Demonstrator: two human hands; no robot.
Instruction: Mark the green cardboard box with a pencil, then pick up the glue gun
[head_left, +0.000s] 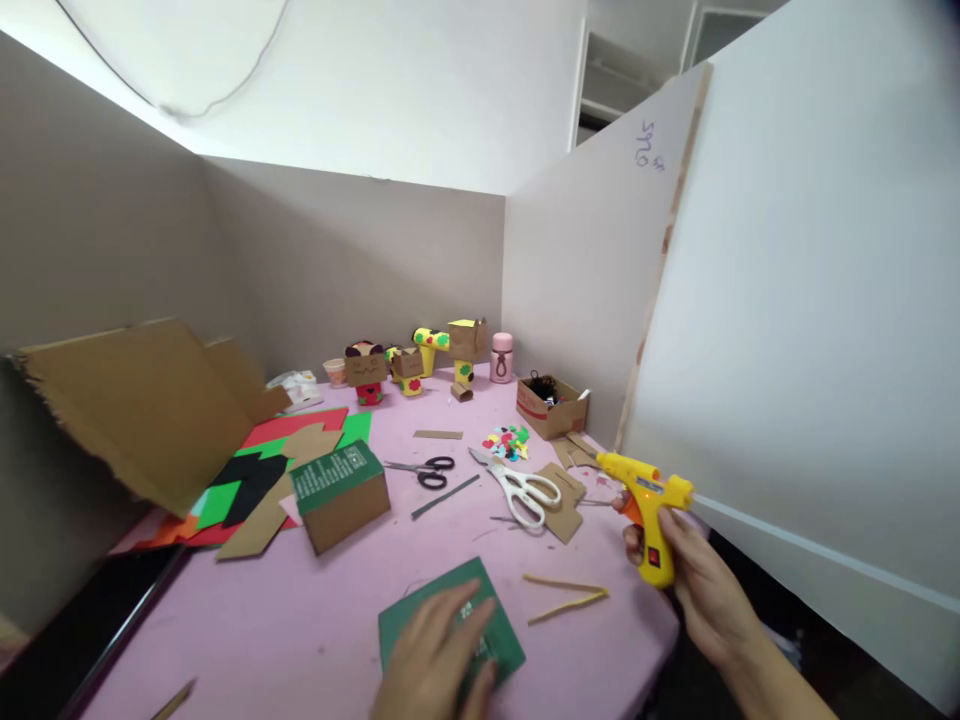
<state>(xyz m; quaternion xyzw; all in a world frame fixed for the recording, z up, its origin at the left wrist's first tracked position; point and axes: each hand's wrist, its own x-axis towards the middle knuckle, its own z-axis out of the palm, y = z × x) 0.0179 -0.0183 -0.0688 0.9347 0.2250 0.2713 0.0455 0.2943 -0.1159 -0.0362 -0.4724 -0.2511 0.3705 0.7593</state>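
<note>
1. Yellow glue gun (643,500) is sitting gripped in the right hand (694,580), near the surface's (300,640) right edge.
2. Left hand (435,660) is lying open, pressing flat a green card (450,625) at the front.
3. White scissors (521,488) are lying beyond.

Pink-covered table (300,640) fills near centre. Beige partition panels (352,260) stand left and far; white board (810,330) stands right, with blue handwriting near top edge. White wall (420,90) behind, bright light upper left. Doorway (607,90) far right.
</note>
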